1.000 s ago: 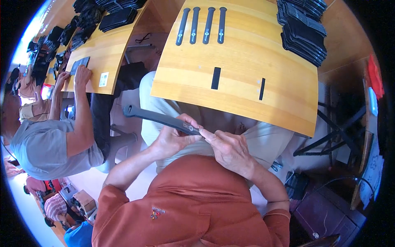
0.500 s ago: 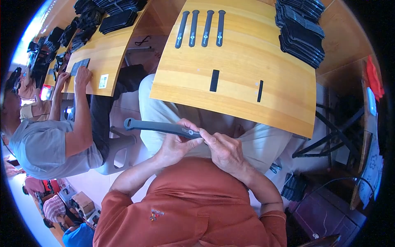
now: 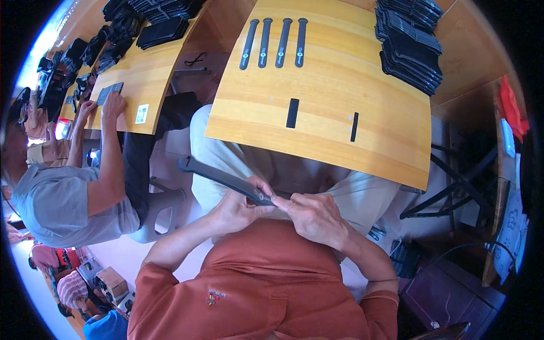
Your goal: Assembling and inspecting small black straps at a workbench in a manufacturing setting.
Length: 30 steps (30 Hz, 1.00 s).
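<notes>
A dark grey strap (image 3: 220,177) with a slotted, rounded end and a small printed mark is held over my lap. My left hand (image 3: 235,211) grips it near the printed end, thumb and fingers on either side. The fingertips of my right hand (image 3: 313,216) pinch that same end, which they partly cover. The slotted end points away to the left, raised. On the wooden table (image 3: 243,116) beyond, several similar straps (image 3: 281,42) lie side by side. Closer to me on the table are a wider black strip (image 3: 292,113) and a narrower black strip (image 3: 355,127).
Stacks of folded black straps (image 3: 411,62) stand at the table's far right. To the left, a co-worker in a grey shirt (image 3: 62,198) sits on a stool (image 3: 164,207) at another table (image 3: 153,76) bearing black goods. Dark metal legs (image 3: 453,181) cross at the right.
The strap has tilted, its slotted end swinging nearer to me and its printed face turning partly out of sight. Both hands have shifted slightly downward in view.
</notes>
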Available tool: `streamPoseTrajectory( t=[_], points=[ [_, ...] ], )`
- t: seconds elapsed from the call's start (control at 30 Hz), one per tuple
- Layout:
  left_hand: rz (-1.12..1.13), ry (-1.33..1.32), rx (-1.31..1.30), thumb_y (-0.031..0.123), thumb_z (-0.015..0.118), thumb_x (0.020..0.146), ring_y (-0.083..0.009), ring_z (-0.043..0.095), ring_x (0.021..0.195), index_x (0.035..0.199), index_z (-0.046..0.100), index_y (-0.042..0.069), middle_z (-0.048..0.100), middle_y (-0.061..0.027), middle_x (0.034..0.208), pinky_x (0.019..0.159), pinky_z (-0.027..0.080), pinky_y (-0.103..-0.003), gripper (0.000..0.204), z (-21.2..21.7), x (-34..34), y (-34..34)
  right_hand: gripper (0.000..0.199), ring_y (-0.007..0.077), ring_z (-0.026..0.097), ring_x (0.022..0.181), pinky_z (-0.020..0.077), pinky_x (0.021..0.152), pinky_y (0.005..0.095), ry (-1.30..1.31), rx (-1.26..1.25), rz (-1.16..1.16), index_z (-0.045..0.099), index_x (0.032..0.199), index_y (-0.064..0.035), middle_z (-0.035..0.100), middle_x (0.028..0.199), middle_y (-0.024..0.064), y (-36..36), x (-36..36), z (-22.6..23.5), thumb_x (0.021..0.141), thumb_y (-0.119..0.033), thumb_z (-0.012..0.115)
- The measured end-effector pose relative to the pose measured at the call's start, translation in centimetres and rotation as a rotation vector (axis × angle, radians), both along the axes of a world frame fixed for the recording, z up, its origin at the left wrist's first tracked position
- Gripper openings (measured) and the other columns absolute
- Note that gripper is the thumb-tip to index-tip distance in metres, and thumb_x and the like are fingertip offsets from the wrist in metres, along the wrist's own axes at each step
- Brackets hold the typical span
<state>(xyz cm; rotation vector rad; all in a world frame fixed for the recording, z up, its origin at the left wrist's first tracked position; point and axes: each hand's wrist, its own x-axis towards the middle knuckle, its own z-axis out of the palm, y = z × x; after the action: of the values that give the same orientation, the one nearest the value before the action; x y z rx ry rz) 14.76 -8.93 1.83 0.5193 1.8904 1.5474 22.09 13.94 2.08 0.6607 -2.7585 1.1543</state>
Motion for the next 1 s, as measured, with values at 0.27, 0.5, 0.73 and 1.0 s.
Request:
streamPoseTrajectory(
  t=[0.27,0.5,0.73,1.0],
  points=[
    [-0.564,0.102,-0.265,0.002,0.076,0.090,-0.0119,0.058,0.090,0.113,0.056,0.005,0.058,0.0002,0.095,0.077,0.050,-0.029,0.030,4.0,-3.3,-1.0,0.040,0.0211,0.066,0.066,0.0552,0.052,0.0381,0.057,0.215,0.238,0.071,0.120,-0.0125,0.057,0.072,0.0036,0.0,-0.4,1.6,0.081,-0.009,0.066],
    [-0.462,-0.102,-0.149,-0.004,0.076,0.087,-0.0122,0.058,0.098,0.115,0.056,0.005,0.057,-0.0001,0.106,0.085,0.050,-0.030,0.036,2.0,-3.7,-1.6,0.040,0.0217,0.066,0.068,0.0551,0.053,0.0378,0.048,0.210,0.200,0.069,0.124,-0.0141,0.058,0.075,0.0039,-0.1,-1.2,1.2,0.085,-0.010,0.065],
    [-0.159,-0.224,0.080,-0.005,0.072,0.091,-0.0099,0.059,0.100,0.118,0.054,0.005,0.057,0.0009,0.105,0.089,0.050,-0.027,0.035,-1.5,-2.0,-1.3,0.040,0.0258,0.066,0.064,0.0517,0.053,0.0381,-0.093,-0.149,-0.064,0.072,0.123,-0.0115,0.064,0.080,0.0066,-1.2,-0.6,-1.5,0.084,-0.010,0.079],
    [-0.047,-0.274,0.095,-0.007,0.072,0.090,-0.0090,0.056,0.098,0.113,0.054,0.006,0.057,0.0003,0.102,0.087,0.049,-0.028,0.033,-1.2,-1.6,-0.7,0.024,0.0249,0.068,0.066,0.0531,0.055,0.0362,0.045,-0.392,-0.105,0.071,0.108,-0.0031,0.067,0.088,0.0101,-2.6,-1.4,-3.2,0.085,-0.001,0.077]
  ],
)
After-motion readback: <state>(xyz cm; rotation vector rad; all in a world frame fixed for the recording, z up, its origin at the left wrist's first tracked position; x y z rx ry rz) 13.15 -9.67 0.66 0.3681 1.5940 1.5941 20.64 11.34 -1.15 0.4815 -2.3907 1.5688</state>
